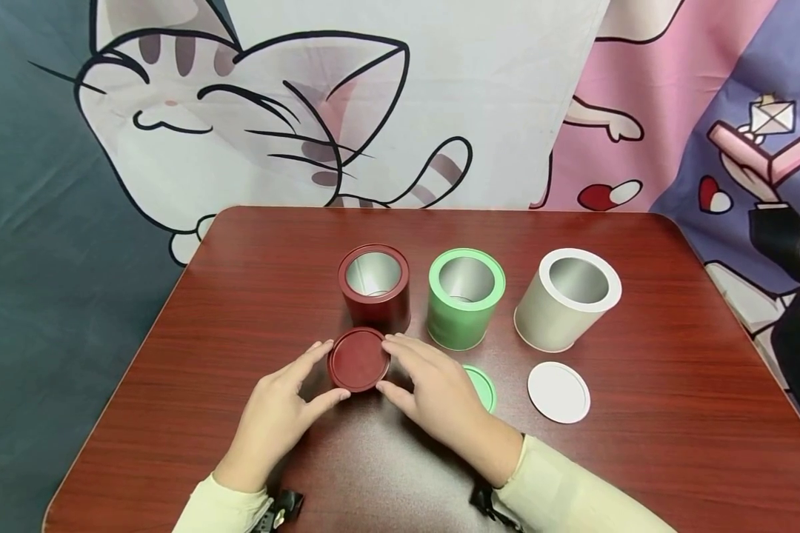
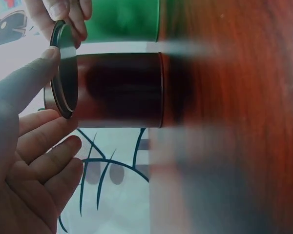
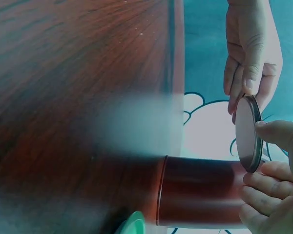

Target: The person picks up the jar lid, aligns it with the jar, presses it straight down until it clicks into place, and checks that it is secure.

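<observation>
Both hands hold a round dark red lid (image 1: 358, 360) up off the table, level, in front of the dark red can (image 1: 377, 311). My left hand (image 1: 273, 414) pinches its left edge between thumb and fingertips. On the opposite edge, my right hand (image 1: 443, 392) grips it the same way. The can stands upright with its top uncovered, showing a silvery inside. In the left wrist view the lid's underside (image 2: 68, 68) faces the table, at about the height of the can's top.
To the right stand an uncovered green can (image 1: 463, 318) and an uncovered white can (image 1: 553, 314). A green lid (image 1: 483, 386), partly hidden by the right hand, and a white lid (image 1: 558, 392) lie before them on the brown table (image 1: 193, 385). A cat-print cloth (image 1: 493, 89) hangs behind.
</observation>
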The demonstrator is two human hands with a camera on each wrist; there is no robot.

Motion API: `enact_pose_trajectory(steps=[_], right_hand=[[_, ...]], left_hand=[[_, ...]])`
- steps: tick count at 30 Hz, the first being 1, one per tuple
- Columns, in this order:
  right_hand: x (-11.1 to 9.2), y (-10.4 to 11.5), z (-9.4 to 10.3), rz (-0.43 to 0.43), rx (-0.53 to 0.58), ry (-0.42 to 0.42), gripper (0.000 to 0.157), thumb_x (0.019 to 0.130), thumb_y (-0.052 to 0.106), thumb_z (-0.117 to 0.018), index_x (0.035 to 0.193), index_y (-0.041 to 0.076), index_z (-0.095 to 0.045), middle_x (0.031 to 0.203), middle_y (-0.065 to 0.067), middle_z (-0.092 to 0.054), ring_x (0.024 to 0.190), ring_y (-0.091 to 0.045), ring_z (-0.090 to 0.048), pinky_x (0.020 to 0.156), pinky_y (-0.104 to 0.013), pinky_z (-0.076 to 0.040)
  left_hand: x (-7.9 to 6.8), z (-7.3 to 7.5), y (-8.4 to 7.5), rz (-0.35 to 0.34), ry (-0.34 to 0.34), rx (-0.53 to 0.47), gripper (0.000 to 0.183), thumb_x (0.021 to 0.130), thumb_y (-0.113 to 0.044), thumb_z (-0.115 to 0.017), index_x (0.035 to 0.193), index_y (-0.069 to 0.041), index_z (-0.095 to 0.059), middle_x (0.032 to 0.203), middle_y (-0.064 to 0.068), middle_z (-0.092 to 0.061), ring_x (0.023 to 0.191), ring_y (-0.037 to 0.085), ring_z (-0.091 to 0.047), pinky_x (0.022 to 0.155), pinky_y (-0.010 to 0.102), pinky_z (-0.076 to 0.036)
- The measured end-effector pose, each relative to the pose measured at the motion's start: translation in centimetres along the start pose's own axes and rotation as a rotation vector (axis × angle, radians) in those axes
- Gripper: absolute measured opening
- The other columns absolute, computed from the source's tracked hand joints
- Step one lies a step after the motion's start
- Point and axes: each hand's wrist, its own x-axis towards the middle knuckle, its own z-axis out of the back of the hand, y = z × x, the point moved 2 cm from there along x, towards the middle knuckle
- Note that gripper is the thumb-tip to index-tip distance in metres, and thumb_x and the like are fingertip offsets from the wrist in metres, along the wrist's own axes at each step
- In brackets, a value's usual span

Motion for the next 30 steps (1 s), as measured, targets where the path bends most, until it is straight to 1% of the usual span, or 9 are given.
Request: enact_pose_trajectory(steps=[9,15,22,30], right_hand=[[0.6,0.2,0.3,0.009,0.010,-0.008,0.051,0.082,0.029,-0.084,0.123,0.004,-0.069,0.126,-0.006,-0.069,0.122,-0.022,-0.063,0.102,-0.037,-0.049],[1.0,0.4,0.5,0.008,0.028,-0.016,0.050,0.082,0.028,-0.084,0.124,0.004,-0.069,0.127,-0.007,-0.069,0.123,-0.022,-0.062,0.102,-0.038,-0.050],[1.1,0.4,0.7,0.016,0.019,-0.027,0.050,0.082,0.029,-0.084,0.123,0.004,-0.070,0.127,-0.007,-0.069,0.123,-0.021,-0.062,0.104,-0.036,-0.048],[1.9,0.6,1.3,0.025,0.015,-0.048,0.050,0.082,0.029,-0.084,0.123,0.005,-0.070,0.127,-0.006,-0.069,0.123,-0.020,-0.062,0.103,-0.037,-0.049]], left_hand=[[0.3,0.7,-0.1,-0.003,-0.020,0.000,0.072,0.067,-0.029,-0.093,0.131,-0.012,-0.067,0.124,0.013,-0.069,0.107,0.028,-0.070,0.081,0.044,-0.058],[0.4,1.0,-0.1,-0.012,-0.047,0.004,0.074,0.066,-0.029,-0.093,0.132,-0.012,-0.066,0.125,0.012,-0.069,0.104,0.029,-0.071,0.075,0.044,-0.059],[0.7,1.2,-0.4,-0.038,-0.077,0.003,0.075,0.065,-0.027,-0.094,0.133,-0.011,-0.066,0.125,0.011,-0.070,0.099,0.027,-0.073,0.069,0.040,-0.059],[1.1,1.8,-0.9,-0.003,-0.098,0.035,0.077,0.064,-0.030,-0.093,0.134,-0.013,-0.065,0.126,0.010,-0.069,0.098,0.029,-0.073,0.068,0.043,-0.058]])
